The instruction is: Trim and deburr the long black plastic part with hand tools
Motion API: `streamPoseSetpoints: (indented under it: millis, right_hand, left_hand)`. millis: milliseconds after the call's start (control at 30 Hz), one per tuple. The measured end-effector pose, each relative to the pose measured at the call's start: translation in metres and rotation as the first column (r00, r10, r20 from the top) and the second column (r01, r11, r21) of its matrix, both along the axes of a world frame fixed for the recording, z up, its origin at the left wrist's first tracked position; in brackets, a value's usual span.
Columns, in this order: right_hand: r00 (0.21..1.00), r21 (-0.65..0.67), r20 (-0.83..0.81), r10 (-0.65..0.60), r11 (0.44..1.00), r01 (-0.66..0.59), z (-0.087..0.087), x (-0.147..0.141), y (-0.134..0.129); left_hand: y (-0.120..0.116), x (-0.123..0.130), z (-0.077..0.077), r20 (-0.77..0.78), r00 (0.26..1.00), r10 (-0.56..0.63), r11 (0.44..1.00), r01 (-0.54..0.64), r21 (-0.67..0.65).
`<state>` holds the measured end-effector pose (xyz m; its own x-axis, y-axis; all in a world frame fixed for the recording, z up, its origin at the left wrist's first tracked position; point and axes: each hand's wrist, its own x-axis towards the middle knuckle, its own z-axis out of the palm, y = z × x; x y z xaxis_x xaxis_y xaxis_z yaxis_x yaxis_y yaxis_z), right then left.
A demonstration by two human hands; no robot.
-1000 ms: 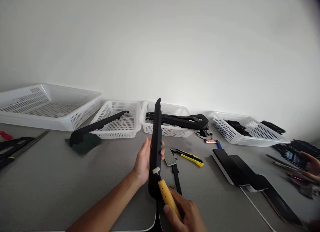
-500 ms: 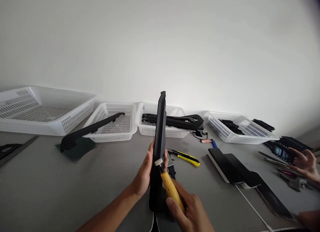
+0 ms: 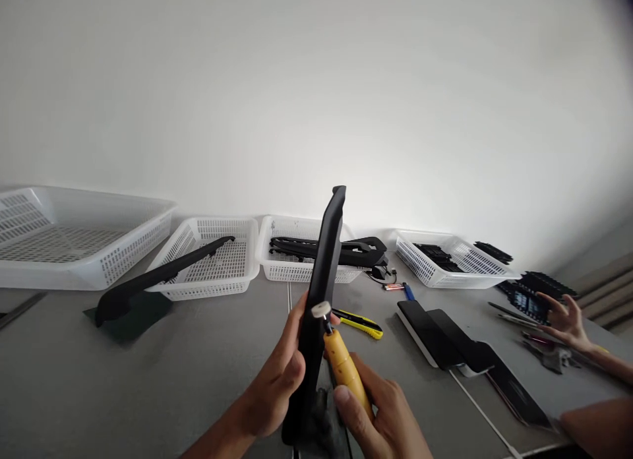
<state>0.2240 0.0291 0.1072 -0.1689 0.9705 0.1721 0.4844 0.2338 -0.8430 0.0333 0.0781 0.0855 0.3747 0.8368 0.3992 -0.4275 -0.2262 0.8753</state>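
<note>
A long black plastic part (image 3: 324, 261) stands nearly upright in front of me, its top leaning right. My left hand (image 3: 277, 373) is closed round its middle, fingertips showing on the far side. In my right hand (image 3: 378, 409) is a yellow-handled tool (image 3: 346, 370), gripped by its handle. The tool's small pale round head (image 3: 321, 309) lies over the front of the black part; whether it touches cannot be made out. Below, between my hands, a dark object (image 3: 324, 419) is partly hidden.
White baskets (image 3: 252, 251) line the wall, some holding black parts. One black part (image 3: 148, 277) overhangs a basket on the left. A yellow cutter (image 3: 363, 324) and phones (image 3: 428, 330) lie to the right. Another person's hand (image 3: 566, 320) is at far right.
The black part has tilted further to the right at its top, and my left hand shows more of its palm side. The background has shifted left and slightly down in view.
</note>
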Motion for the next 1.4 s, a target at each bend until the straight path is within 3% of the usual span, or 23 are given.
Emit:
streamPoseSetpoints:
  millis: [133, 267, 467, 633, 733, 900, 1033, 1233, 1400]
  right_hand:
    - [0.998, 0.097, -0.025, -0.063, 0.993, 0.065, 0.005, 0.008, 0.0]
    - [0.997, 0.162, -0.066, -0.043, 0.985, 0.053, 0.007, 0.014, -0.002]
    - [0.997, 0.256, -0.055, -0.049, 0.965, 0.062, 0.012, 0.016, -0.009]
    - [1.0, 0.294, -0.021, 0.023, 0.956, -0.016, 0.023, 0.02, -0.009]
    - [0.998, 0.319, -0.053, 0.038, 0.947, -0.019, 0.029, 0.021, -0.008]
    - [0.981, 0.325, -0.19, -0.047, 0.94, 0.108, 0.041, 0.019, -0.01]
    - [0.96, 0.34, -0.276, -0.055, 0.928, 0.151, 0.054, 0.018, -0.012]
    - [0.939, 0.239, -0.337, -0.068, 0.959, 0.155, 0.066, 0.021, -0.015]
    - [0.919, 0.196, -0.389, -0.063, 0.969, 0.149, 0.066, 0.022, -0.015]
  left_hand:
    - [-0.008, 0.009, 0.002, 0.019, 1.0, 0.014, 0.999, -0.014, -0.033]
    - [-0.013, 0.022, 0.014, 0.092, 0.993, 0.07, 0.994, -0.062, -0.091]
    - [-0.022, 0.038, 0.034, -0.04, 0.968, 0.247, 0.962, -0.25, -0.107]
    - [-0.037, 0.042, 0.045, -0.153, 0.93, 0.334, 0.919, -0.357, -0.168]
    - [-0.04, 0.041, 0.043, -0.203, 0.913, 0.354, 0.919, -0.38, -0.106]
    - [-0.033, 0.034, 0.029, -0.258, 0.922, 0.287, 0.956, -0.292, 0.02]
    - [-0.033, 0.032, 0.021, -0.269, 0.916, 0.299, 0.954, -0.291, 0.072]
    - [-0.036, 0.031, 0.019, -0.325, 0.896, 0.304, 0.953, -0.284, 0.107]
    - [-0.035, 0.027, 0.022, -0.319, 0.908, 0.273, 0.96, -0.235, 0.151]
